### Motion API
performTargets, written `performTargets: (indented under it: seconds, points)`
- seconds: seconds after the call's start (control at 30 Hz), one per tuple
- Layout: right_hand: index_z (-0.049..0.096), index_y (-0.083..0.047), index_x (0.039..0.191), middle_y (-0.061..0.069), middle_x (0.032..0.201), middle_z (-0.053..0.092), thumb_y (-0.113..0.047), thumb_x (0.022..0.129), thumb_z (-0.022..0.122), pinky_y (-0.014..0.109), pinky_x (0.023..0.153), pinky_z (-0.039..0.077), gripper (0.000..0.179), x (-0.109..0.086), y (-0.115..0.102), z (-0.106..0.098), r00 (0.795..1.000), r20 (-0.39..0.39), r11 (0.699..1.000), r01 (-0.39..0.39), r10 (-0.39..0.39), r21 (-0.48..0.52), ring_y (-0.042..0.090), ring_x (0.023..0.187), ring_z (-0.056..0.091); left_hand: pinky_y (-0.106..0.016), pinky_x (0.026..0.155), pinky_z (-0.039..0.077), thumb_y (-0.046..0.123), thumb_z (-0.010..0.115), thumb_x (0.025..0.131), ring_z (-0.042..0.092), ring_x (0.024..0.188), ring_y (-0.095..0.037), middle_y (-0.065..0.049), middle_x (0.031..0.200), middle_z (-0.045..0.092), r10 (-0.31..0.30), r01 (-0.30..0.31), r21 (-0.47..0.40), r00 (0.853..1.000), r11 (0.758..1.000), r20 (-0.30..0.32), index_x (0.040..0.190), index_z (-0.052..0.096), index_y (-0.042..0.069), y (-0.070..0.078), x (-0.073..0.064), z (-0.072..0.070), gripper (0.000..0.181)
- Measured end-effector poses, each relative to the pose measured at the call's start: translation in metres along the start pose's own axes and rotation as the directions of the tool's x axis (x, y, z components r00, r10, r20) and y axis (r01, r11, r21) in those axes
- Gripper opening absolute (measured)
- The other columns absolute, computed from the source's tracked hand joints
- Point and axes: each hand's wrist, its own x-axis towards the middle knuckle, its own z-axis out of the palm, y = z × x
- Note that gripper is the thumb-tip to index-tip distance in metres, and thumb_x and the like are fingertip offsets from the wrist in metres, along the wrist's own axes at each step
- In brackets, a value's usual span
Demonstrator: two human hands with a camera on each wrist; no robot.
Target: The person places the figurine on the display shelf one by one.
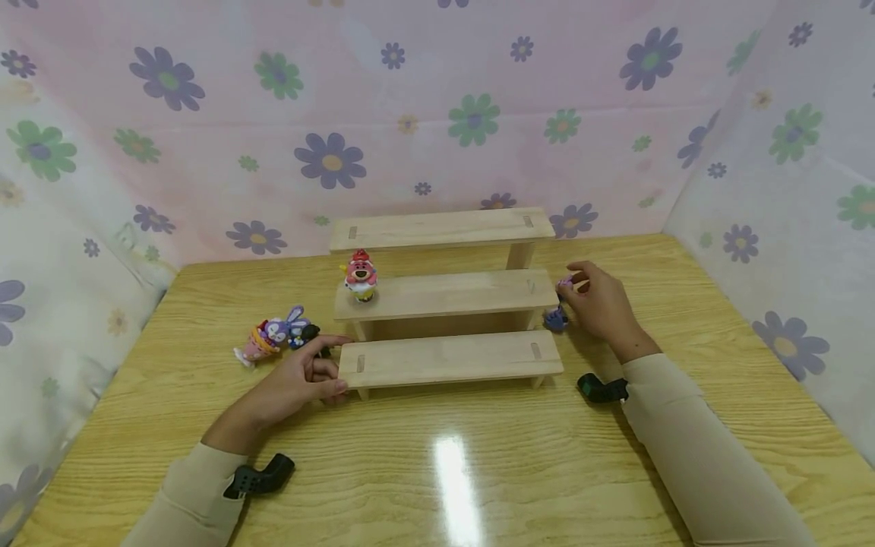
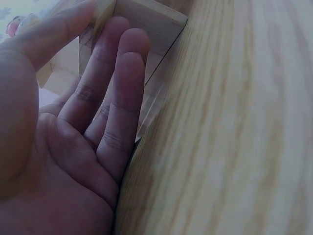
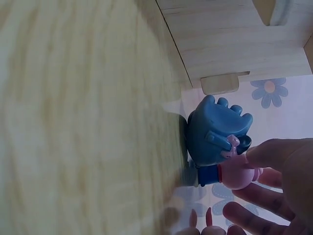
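Note:
A light wooden three-tier display shelf (image 1: 451, 357) stands on the table. At the left end of its lowest tier, my left hand (image 1: 294, 384) grips the board between thumb and forefinger. The left wrist view shows that hand (image 2: 83, 122) beside the shelf's wooden side, its other fingers bent. Beside the shelf's right side, my right hand (image 1: 601, 304) pinches the pink upper part of a small blue-and-pink figurine (image 3: 220, 132). The figurine's blue part is close to the tabletop. On the middle tier's left end stands a pink figurine with a red top (image 1: 360, 277).
Left of the shelf, a purple rabbit-eared figurine (image 1: 275, 330) and a pink one (image 1: 256, 346) lie close together, with a dark-topped figurine (image 1: 304, 334) next to the left hand. Flowered cloth (image 1: 424, 91) hangs behind the wood-grain table (image 1: 383, 471).

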Motion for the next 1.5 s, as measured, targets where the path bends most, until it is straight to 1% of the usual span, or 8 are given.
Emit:
performTargets:
  seconds: [0.23,0.53,0.7,1.03,1.2,1.37,1.5]
  points:
    - [0.053,0.004,0.136,0.027,0.127,0.062,-0.023,0.104,0.054,0.056,0.085,0.053,0.043,-0.0012,-0.0007,-0.0002,1.0,-0.003,1.0,0.01,-0.01,-0.022,0.042,0.105,0.064,-0.033,0.07,0.059,0.008,0.067,0.096,0.071,0.079,-0.015,-0.001,0.093,0.073,0.004,-0.004,-0.004,1.0,1.0,0.003,0.153,0.025,0.003,-0.0012,0.0009,-0.0002,0.071]
    - [0.052,0.002,0.138,0.029,0.127,0.062,-0.022,0.104,0.053,0.058,0.087,0.052,0.041,-0.0027,-0.0022,-0.0005,1.0,0.02,1.0,0.009,-0.009,-0.027,0.043,0.106,0.064,-0.033,0.071,0.059,0.008,0.067,0.096,0.071,0.079,-0.015,-0.001,0.093,0.073,0.009,-0.009,-0.006,1.0,1.0,0.004,0.153,0.025,0.002,-0.0026,0.0006,0.0002,0.071]
    - [0.053,0.002,0.137,0.028,0.127,0.063,-0.021,0.104,0.052,0.057,0.086,0.053,0.04,-0.003,-0.0032,0.001,1.0,0.014,0.999,0.016,-0.015,-0.028,0.042,0.105,0.064,-0.032,0.07,0.059,0.007,0.067,0.095,0.072,0.079,-0.015,0.0,0.093,0.073,0.01,-0.01,0.019,1.0,1.0,-0.006,0.151,0.027,0.0,-0.0048,-0.0006,0.0003,0.069]
    - [0.054,0.003,0.137,0.028,0.125,0.064,-0.017,0.103,0.053,0.057,0.082,0.054,0.04,-0.0018,-0.0038,0.0008,0.999,-0.033,0.999,0.03,-0.031,-0.018,0.042,0.103,0.065,-0.032,0.068,0.059,0.007,0.067,0.095,0.07,0.077,-0.013,0.0,0.094,0.073,0.023,-0.023,0.036,1.0,0.999,-0.009,0.15,0.029,0.0,-0.0038,-0.0006,0.0004,0.067]
    - [0.055,0.002,0.136,0.027,0.123,0.064,-0.019,0.103,0.053,0.057,0.08,0.055,0.039,-0.0028,-0.0042,0.001,0.997,-0.073,0.999,0.04,-0.04,0.007,0.042,0.101,0.066,-0.033,0.07,0.059,0.007,0.066,0.096,0.071,0.079,-0.014,0.0,0.094,0.072,0.017,-0.017,0.027,1.0,0.999,-0.004,0.151,0.027,0.0,-0.0037,-0.0006,0.0006,0.068]
    - [0.056,0.0,0.136,0.025,0.125,0.063,-0.021,0.103,0.054,0.053,0.077,0.056,0.039,-0.0029,-0.0067,0.0006,0.992,-0.12,0.998,0.043,-0.037,0.049,0.039,0.101,0.065,-0.033,0.07,0.059,0.007,0.067,0.096,0.071,0.079,-0.014,0.0,0.094,0.072,0.009,-0.008,0.022,1.0,1.0,-0.01,0.151,0.026,-0.001,-0.0037,-0.0003,0.0009,0.069]
    - [0.056,-0.001,0.137,0.025,0.127,0.062,-0.021,0.103,0.054,0.053,0.076,0.057,0.039,-0.0034,-0.0079,-0.0008,0.99,-0.133,0.996,0.056,-0.046,0.072,0.039,0.101,0.066,-0.033,0.07,0.059,0.007,0.067,0.095,0.071,0.078,-0.014,0.0,0.094,0.072,0.011,-0.011,0.023,1.0,1.0,-0.011,0.152,0.026,-0.001,-0.0044,-0.0003,0.001,0.07]
